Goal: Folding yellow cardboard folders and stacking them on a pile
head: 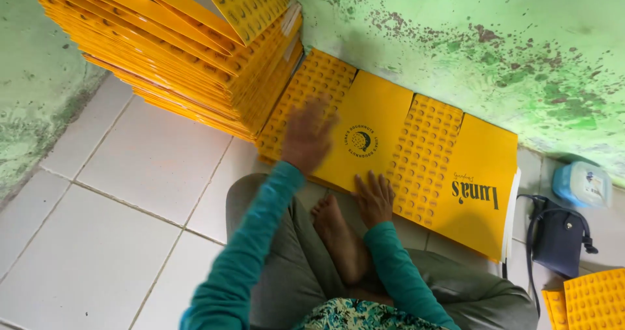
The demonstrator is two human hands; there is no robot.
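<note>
A flat unfolded yellow cardboard box (390,154) with dotted panels and a round dark logo lies on the tiled floor against the green wall. My left hand (306,135), blurred, hovers over or presses its left dotted panel, fingers spread. My right hand (374,198) rests flat on the box's near edge, by my bare foot (335,235). Both arms wear teal sleeves. I sit cross-legged in grey trousers.
A tall slanted stack of the same yellow flat boxes (176,50) leans in the corner at upper left. A dark small bag with strap (560,235) and a light blue container (583,183) sit at right. More yellow dotted cardboard (589,301) shows at lower right. White floor tiles (111,226) spread left.
</note>
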